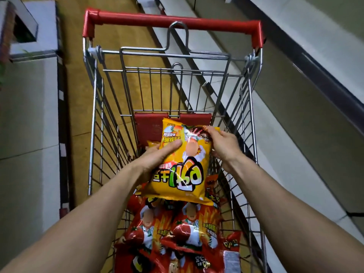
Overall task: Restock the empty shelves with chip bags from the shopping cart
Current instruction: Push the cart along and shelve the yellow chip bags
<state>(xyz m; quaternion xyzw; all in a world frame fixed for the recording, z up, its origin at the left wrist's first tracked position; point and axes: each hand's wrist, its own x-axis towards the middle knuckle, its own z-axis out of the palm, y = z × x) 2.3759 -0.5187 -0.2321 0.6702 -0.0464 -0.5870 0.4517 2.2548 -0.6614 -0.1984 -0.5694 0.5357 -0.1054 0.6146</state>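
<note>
Red chip bags [177, 233] fill the near end of the cart [173, 19]; above, left hand [157, 158] and right hand [222, 144] grip a yellow chip bag [183, 174]. Grey shelves [295, 115] line the right.

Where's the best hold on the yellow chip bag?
Probably by the side edges near the far end of the yellow bag, one hand from each side. It is face up and puffed, so the middle gives little to pinch; the left hand pinches the left edge, thumb on top, the right hand the far right corner.
</note>
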